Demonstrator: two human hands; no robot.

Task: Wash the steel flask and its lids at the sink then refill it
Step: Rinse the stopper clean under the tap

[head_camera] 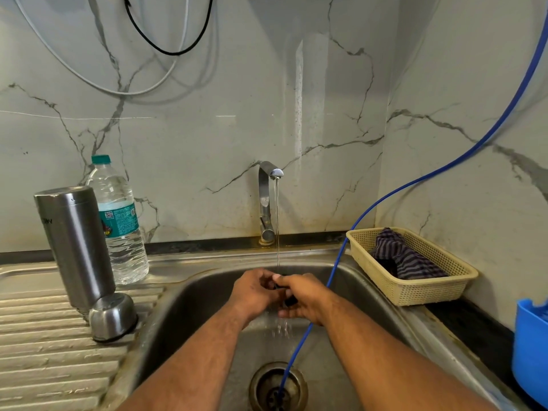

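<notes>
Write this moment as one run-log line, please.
step: rinsing | hands: left hand and right hand hold small dark piece under running tap | flask mouth-down on drainboard, steel cap beside it

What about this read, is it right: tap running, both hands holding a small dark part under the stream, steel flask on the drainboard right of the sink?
No. In the head view the steel flask stands on the drainboard left of the sink. The tap, left hand, right hand and small dark part are as stated.

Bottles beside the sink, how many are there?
2: the steel flask on the drainboard, and the plastic water bottle behind it by the wall. None looks hidden.
</notes>
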